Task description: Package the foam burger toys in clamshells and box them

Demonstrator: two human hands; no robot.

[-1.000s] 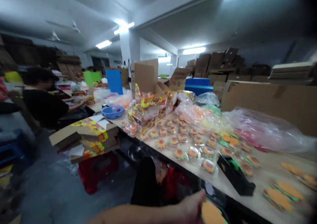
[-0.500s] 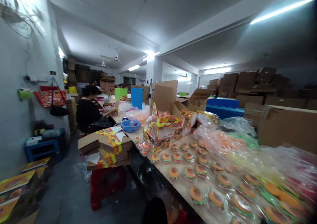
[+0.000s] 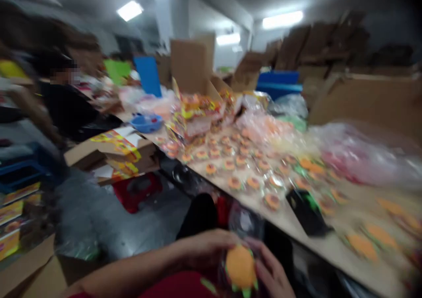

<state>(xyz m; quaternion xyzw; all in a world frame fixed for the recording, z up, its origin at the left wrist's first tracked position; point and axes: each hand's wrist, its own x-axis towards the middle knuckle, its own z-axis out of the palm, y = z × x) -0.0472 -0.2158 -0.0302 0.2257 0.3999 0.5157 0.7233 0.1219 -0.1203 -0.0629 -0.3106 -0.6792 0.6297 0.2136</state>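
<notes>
Low in the view, over my lap, my left hand (image 3: 209, 247) and my right hand (image 3: 272, 269) close around a small burger-shaped piece (image 3: 240, 266) with an orange top and green edging. My left hand has its left side, my right hand its right side. Motion blurs the fingers, and the underside of the piece is hidden. Many similar burger-shaped pieces (image 3: 253, 183), several of them in clear wrappers, lie spread over the table (image 3: 237, 201) at the right. A black object with a green part (image 3: 305, 212) lies near the table's front edge.
Printed display boxes (image 3: 198, 118) stand farther along the table, beside a blue basin (image 3: 146, 123). Clear plastic bags (image 3: 369, 153) line the far side. Flat cartons (image 3: 108, 150) rest on a red stool (image 3: 135, 194). A person in black (image 3: 67, 100) sits at the left.
The view has tilted down and shifted right. Both my hands, holding a burger-shaped piece, have come into view, and the black object on the table now shows.
</notes>
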